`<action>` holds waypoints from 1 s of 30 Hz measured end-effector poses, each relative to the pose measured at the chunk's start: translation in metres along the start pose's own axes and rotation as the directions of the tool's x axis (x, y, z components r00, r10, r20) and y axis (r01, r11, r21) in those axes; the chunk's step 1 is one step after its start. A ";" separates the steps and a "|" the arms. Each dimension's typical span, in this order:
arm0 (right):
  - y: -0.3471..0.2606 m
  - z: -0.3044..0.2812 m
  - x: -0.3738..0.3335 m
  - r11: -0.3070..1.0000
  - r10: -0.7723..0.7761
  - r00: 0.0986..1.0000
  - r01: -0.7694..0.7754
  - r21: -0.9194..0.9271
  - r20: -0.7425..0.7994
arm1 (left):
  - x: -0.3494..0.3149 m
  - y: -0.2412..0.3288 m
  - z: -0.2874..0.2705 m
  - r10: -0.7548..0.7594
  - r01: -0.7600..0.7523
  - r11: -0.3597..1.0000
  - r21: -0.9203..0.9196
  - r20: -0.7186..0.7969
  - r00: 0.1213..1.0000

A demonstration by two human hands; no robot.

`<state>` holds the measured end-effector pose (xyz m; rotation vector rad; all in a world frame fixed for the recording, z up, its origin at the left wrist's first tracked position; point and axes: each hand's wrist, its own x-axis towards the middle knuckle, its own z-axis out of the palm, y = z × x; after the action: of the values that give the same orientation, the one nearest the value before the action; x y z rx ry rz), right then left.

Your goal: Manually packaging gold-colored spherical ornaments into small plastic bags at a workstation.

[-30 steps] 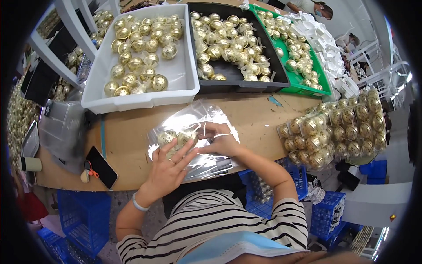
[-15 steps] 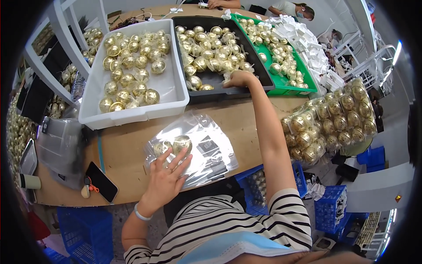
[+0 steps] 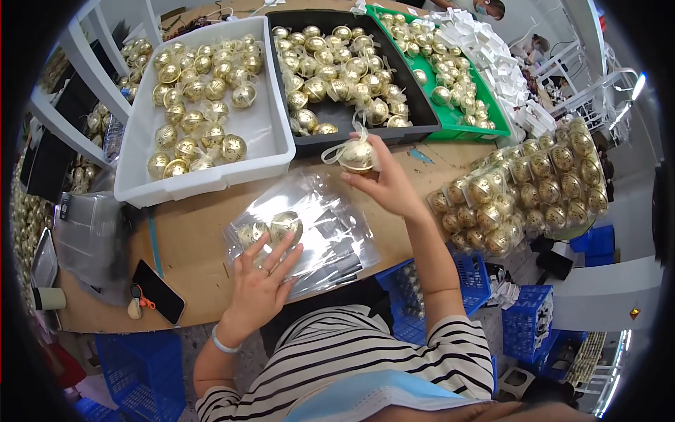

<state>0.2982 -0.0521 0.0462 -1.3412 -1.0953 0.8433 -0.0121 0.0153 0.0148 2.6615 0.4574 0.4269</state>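
Note:
My right hand (image 3: 395, 184) grips a gold bauble (image 3: 357, 156) with a pale sheer ribbon, held above the table just in front of the black tray (image 3: 383, 135). Several more gold baubles with ribbons lie in that tray. Lower down, my left hand (image 3: 259, 290) lies flat with spread fingers on a stack of clear plastic bags (image 3: 337, 239). Two gold baubles (image 3: 284, 226) rest at its fingertips; whether they are inside the top bag or on it, I cannot tell.
A white tray (image 3: 271, 133) and a green tray (image 3: 470, 132) hold more baubles. White card pieces (image 3: 485, 63) are heaped behind. Clear packs of baubles (image 3: 541, 183) stand at the right. A phone (image 3: 159, 292) lies on the left, near grey plastic bags (image 3: 95, 232). Blue crates (image 3: 137, 380) stand below.
My right hand has come out of the black tray toward me, bringing a gold bauble with it. My left hand stays on the bags. The view has shifted slightly.

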 end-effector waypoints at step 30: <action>0.035 0.022 -0.023 0.885 0.447 0.866 -0.389 -0.257 0.226 | 0.004 0.003 -0.007 -0.075 0.078 0.996 -0.042 0.052 0.996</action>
<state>0.2744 -0.0640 0.0064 -1.7078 -1.1443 1.3036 -0.0098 0.0164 0.0237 2.5966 0.5263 0.3418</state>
